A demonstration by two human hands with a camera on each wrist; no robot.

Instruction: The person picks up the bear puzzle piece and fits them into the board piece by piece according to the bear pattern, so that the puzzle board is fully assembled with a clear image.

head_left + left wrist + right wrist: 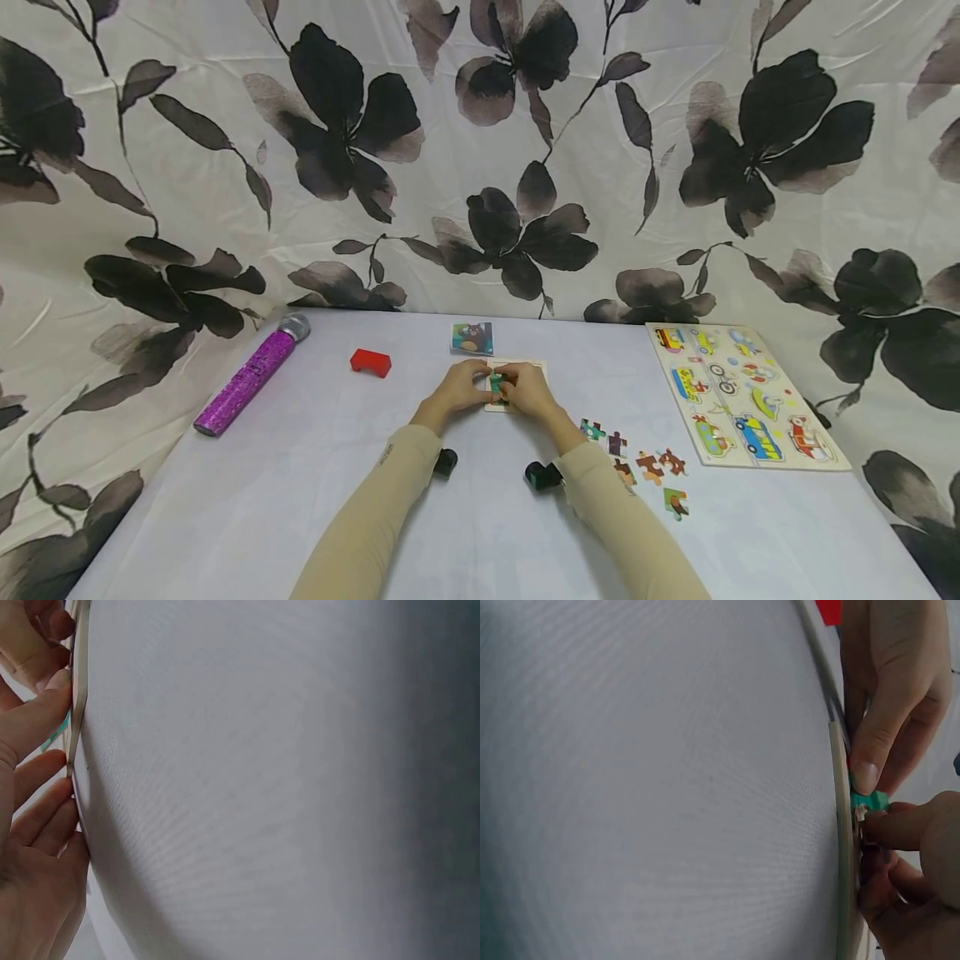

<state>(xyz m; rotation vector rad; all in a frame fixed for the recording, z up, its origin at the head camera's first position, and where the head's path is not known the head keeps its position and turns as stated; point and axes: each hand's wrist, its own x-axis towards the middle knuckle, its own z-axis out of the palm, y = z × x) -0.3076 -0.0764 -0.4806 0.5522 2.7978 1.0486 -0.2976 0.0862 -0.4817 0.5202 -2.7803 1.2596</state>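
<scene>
In the head view, a small pale puzzle board (537, 367) lies on the table with a few picture pieces in it. My left hand (459, 387) rests along its left side; its thumb presses near a green puzzle piece (870, 800), and its fingers look fairly straight in the left wrist view. From the right, my right hand (531, 390) pinches a small dark puzzle piece (870, 841) over the board, largely hidden by the fingers. Right of the right forearm lie several loose jigsaw pieces (650, 467). A picture card (472, 338) lies behind the board.
A purple glittery microphone (247, 379) and a red block (371, 362) lie to the left. At the right is a wooden vehicle puzzle board (738, 392). Black objects (542, 476) show beside the sleeves. A floral cloth (517, 167) hangs behind the white table (285, 500).
</scene>
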